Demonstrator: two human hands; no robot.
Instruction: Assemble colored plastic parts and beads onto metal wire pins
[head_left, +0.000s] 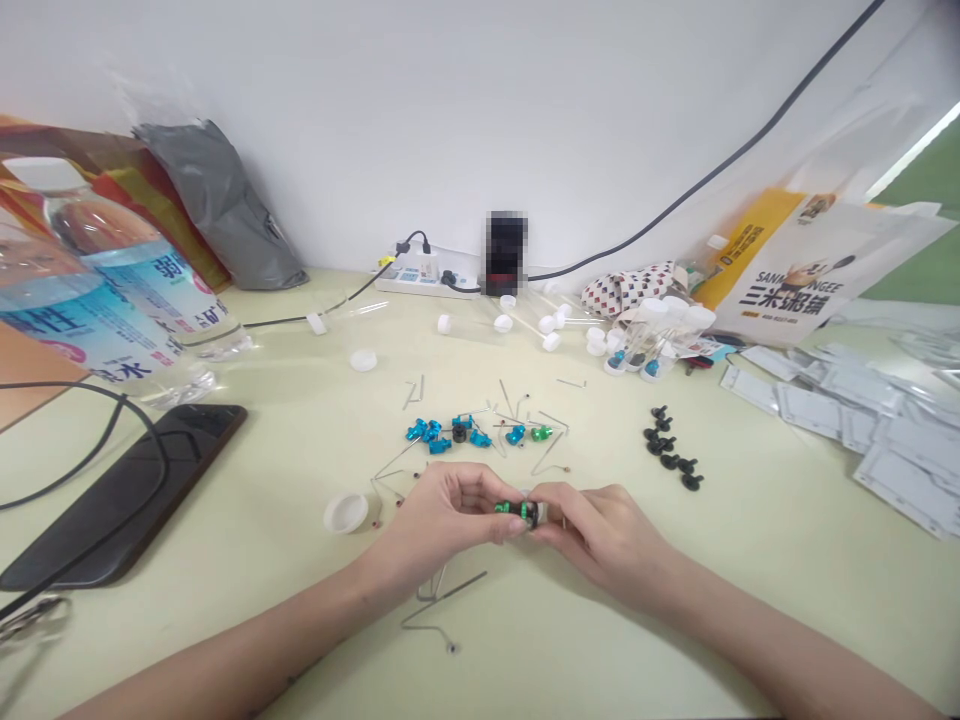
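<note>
In the head view, my left hand (442,510) pinches a small green-and-black cylindrical fitting (511,508) between thumb and fingers, low over the table. My right hand (600,525) closes on the black end of the same fitting, partly hiding it. Just beyond my hands lie several blue fittings (439,446), a black one (460,434) and a green one (541,433). Thin bent metal rods (395,462) are scattered among them. Another bent rod (446,600) rests nearer to me, below my left hand. A white cap (346,513) sits left of that hand.
Several black screw-like parts (667,445) lie at right, with flat white packets (817,400) beyond. Clear tubes with white caps (551,325) stand and lie at the back. Left are a dark phone (127,490), a cable and water bottles (150,250). A power strip (427,275) lies by the wall.
</note>
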